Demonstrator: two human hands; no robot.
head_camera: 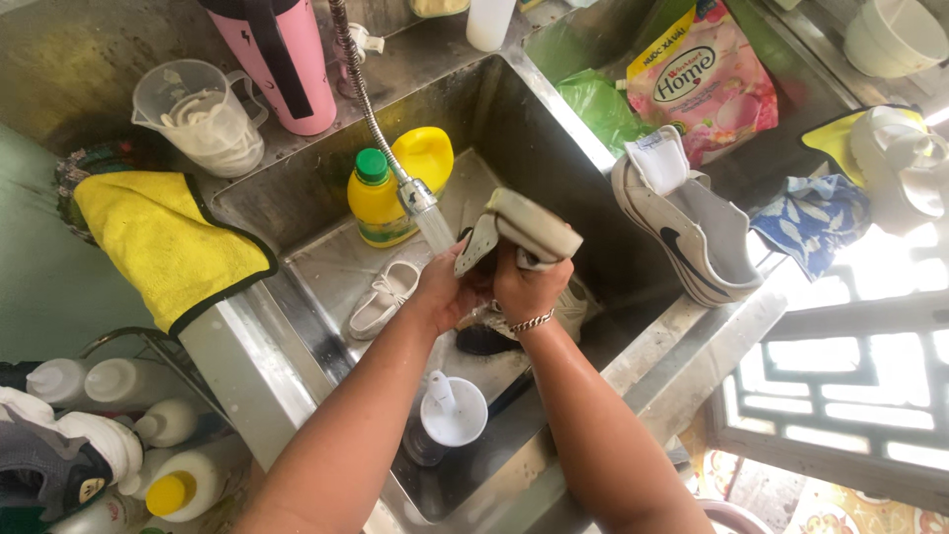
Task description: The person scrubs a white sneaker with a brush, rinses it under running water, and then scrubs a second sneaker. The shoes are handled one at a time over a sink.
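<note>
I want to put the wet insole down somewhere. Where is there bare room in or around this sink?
Bare steel shows on the sink floor between the yellow bottle and the laces. The rim near the yellow cloth also looks free. The near end is crowded by a white-capped bottle; the right ledge holds a shoe.

Daylight floods in from window grille (850, 386) at right, blown out to white w/ glare over cups nearby. Steel sink (326, 198) evenly lit, soft shadows inside. Wide-angle bending at edges; centre sharp, water stream slightly blurred.
</note>
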